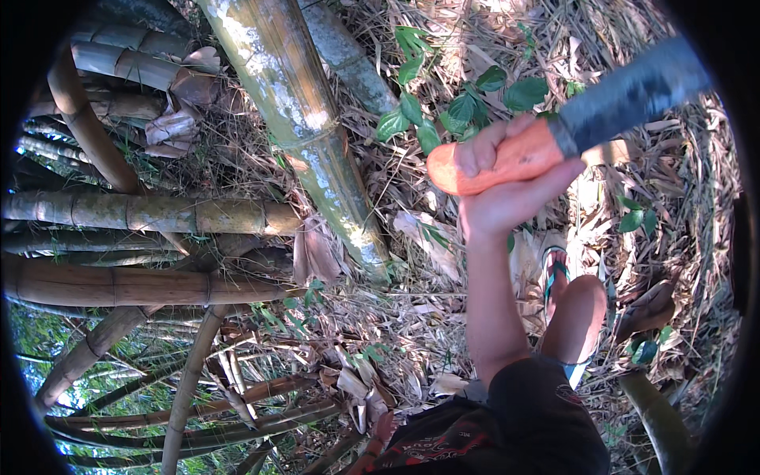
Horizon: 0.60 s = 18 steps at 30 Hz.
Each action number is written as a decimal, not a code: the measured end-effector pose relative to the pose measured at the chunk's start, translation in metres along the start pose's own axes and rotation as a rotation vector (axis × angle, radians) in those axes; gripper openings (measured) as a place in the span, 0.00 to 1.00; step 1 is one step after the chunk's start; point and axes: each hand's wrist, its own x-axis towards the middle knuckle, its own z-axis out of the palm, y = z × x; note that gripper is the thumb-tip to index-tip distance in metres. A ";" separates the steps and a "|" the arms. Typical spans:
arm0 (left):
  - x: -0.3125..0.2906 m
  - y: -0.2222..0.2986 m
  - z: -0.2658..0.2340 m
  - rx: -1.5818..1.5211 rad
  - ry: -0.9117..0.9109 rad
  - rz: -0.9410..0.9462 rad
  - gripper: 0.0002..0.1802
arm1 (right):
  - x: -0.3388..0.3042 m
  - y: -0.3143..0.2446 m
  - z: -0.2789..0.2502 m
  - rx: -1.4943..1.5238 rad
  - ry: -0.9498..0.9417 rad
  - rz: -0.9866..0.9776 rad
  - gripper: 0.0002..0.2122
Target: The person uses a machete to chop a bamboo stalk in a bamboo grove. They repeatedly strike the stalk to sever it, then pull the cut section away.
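"What's showing around the mottled bamboo pole (295, 119)?"

"Below it, the left hand (384, 428) — I can't tell whether it's gripping anything. Right of it, the right hand (507, 202) is clasping the machete (590, 121) by its orange handle (532, 157) — blade (637, 91) slanting up, away from the pole."

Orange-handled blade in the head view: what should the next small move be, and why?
Probably a turn of the right hand to bring the dark blade round toward the thick leaning bamboo stem. The hand is closed round the orange handle, but the blade points to the picture's upper right, away from that stem.
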 end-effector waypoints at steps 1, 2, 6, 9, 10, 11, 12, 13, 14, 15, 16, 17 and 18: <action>0.008 0.008 0.003 0.002 -0.017 0.006 0.29 | -0.015 0.030 -0.019 -0.034 0.067 -0.001 0.34; 0.014 0.020 0.009 0.024 -0.025 0.014 0.30 | -0.037 0.080 -0.055 -0.072 0.142 -0.001 0.35; 0.039 0.042 0.018 0.030 -0.063 0.044 0.31 | -0.120 0.170 -0.103 -0.578 0.097 1.029 0.30; 0.027 0.055 0.000 0.026 -0.031 0.044 0.32 | -0.109 0.138 -0.100 -0.628 0.063 1.210 0.30; 0.027 0.064 0.000 0.040 -0.012 0.043 0.32 | -0.090 0.129 -0.103 -0.744 0.009 1.207 0.30; 0.032 0.068 0.003 0.032 -0.024 0.043 0.32 | -0.071 0.112 -0.107 -0.942 -0.136 1.196 0.30; 0.037 0.083 0.011 0.037 -0.024 0.042 0.33 | -0.040 0.089 -0.119 -1.138 -0.276 1.167 0.30; 0.045 0.087 0.014 0.003 -0.050 0.031 0.33 | -0.010 0.076 -0.140 -1.338 -0.373 1.055 0.31; 0.055 0.099 0.019 -0.047 -0.078 0.013 0.34 | 0.020 0.062 -0.156 -1.533 -0.459 0.916 0.31; 0.058 0.100 0.017 -0.102 -0.110 -0.007 0.35 | 0.031 0.048 -0.161 -1.450 -0.379 0.876 0.31; 0.057 0.094 0.007 -0.140 -0.158 -0.007 0.35 | 0.038 0.038 -0.156 -1.361 -0.307 0.848 0.32; 0.046 0.074 -0.011 -0.065 -0.245 0.085 0.33 | 0.034 0.030 -0.136 -1.196 -0.205 0.809 0.32; 0.043 0.066 -0.016 0.007 -0.349 0.189 0.30 | 0.038 0.015 -0.112 -1.048 -0.101 0.750 0.33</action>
